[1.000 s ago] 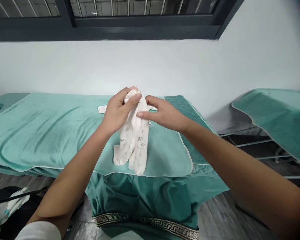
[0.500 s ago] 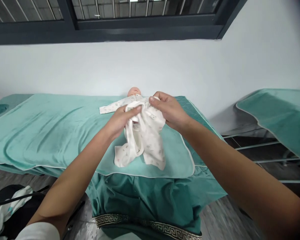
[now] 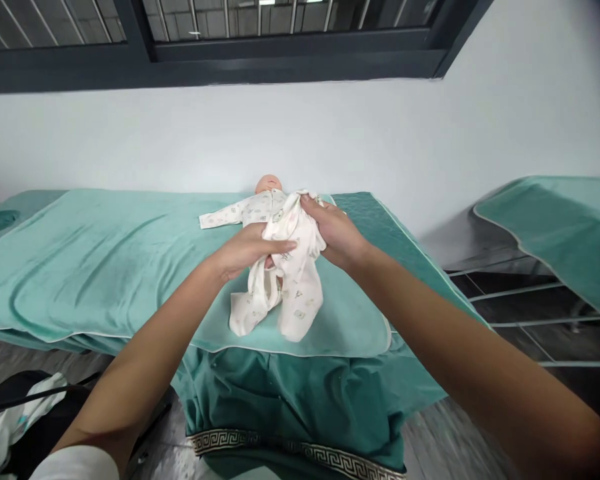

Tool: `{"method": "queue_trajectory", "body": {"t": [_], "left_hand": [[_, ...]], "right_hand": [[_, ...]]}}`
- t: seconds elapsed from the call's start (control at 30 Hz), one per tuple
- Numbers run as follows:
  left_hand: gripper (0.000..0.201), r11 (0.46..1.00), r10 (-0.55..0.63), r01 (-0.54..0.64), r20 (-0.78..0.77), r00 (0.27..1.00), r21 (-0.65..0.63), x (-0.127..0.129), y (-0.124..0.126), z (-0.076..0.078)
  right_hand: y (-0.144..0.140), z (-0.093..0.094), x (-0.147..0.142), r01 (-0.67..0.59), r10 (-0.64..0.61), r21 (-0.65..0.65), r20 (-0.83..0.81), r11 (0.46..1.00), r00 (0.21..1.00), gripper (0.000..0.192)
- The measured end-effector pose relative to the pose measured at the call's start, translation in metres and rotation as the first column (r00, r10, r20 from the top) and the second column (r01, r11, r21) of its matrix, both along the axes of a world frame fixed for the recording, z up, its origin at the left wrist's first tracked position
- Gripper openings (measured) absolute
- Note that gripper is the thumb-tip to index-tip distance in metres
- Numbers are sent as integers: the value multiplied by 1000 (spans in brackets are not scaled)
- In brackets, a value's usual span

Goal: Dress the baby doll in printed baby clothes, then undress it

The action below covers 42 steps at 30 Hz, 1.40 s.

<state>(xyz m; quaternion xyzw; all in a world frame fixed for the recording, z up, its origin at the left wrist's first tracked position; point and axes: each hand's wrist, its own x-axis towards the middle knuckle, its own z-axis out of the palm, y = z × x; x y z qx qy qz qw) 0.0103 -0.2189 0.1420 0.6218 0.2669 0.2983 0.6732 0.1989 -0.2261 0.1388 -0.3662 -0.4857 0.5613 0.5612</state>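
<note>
Left hand [image 3: 245,250] pinches doll [image 3: 275,257] romper's lower front; right hand [image 3: 333,230] beside it grips bunched cloth at doll's side.

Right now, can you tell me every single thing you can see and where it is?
Baby doll: one, lying on its back at the far side of the bed.
Sleepsuit: one, white with small prints, on the doll, both hands gripping it.
Towel: one, light green, spread over the bed.
Bed cover: one, dark green, patterned trim.
Second bed: one, green-covered, at right.
Window: one, dark frame, above.
Left hand: on the sleepsuit.
Right hand: on the sleepsuit.
</note>
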Motion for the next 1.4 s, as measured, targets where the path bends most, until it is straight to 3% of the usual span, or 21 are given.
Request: {"method": "queue_trajectory", "body": {"t": [0.1, 0.2, 0.27, 0.37, 0.43, 0.5, 0.57, 0.63, 0.77, 0.87, 0.93, 1.03, 1.13, 1.27, 1.4], "left_hand": [[44, 988, 151, -153, 182, 972, -5, 0, 3, -1], [49, 978, 207, -205, 247, 947, -32, 5, 5, -3], [51, 974, 225, -214, 254, 941, -71, 9, 6, -6], [52, 975, 210, -185, 234, 949, -126, 11, 7, -11], [52, 984, 122, -100, 154, 980, -147, 8, 6, -13], [52, 986, 15, -2, 76, 997, -167, 4, 7, -14], [51, 986, -1, 15, 85, 996, -166, 0, 8, -14], [50, 988, 76, -50, 176, 981, -148, 0, 12, -14], [50, 980, 158, -117, 273, 949, -160, 4, 21, -18], [54, 981, 137, -98, 242, 961, -167, -1, 24, -23], [56, 984, 27, 2, 160, 987, -179, -7, 24, -25], [56, 963, -133, 147, 76, 988, -225, -16, 23, -25], [49, 969, -18, 64, 192, 981, -238, -13, 26, -27], [36, 951, 180, -59, 391, 903, -302, 2, 31, -33], [41, 934, 197, -67, 348, 917, -352, 8, 29, -36]], "right_hand": [[-6, -2, 3, -93, 91, 9, 121, 996, 988, 48], [-13, -3, 2, -276, 263, -15, 350, 961, 899, 46], [-13, -4, -2, -266, 254, -22, 383, 964, 888, 40], [-4, -9, -9, -66, 50, 67, 210, 996, 976, 41], [4, -12, -10, 53, -59, 93, 62, 994, 996, 44], [10, -15, -7, 90, -88, 70, -32, 994, 996, 46], [11, -17, -2, 50, -48, 38, -48, 998, 998, 48], [7, -17, 3, -64, 63, 13, 27, 998, 998, 51], [-2, -17, 0, -341, 349, -75, 249, 937, 903, 50], [0, -19, -9, -258, 258, -28, 200, 966, 945, 47], [6, -22, -14, -151, 148, 36, 83, 988, 986, 46], [12, -25, -20, -111, 114, 45, -77, 993, 991, 46], [11, -28, -24, -119, 117, -7, -157, 993, 981, 50], [4, -35, -26, -135, 129, -32, -145, 990, 981, 48], [4, -43, -21, -147, 139, -48, -143, 988, 980, 52]]}}
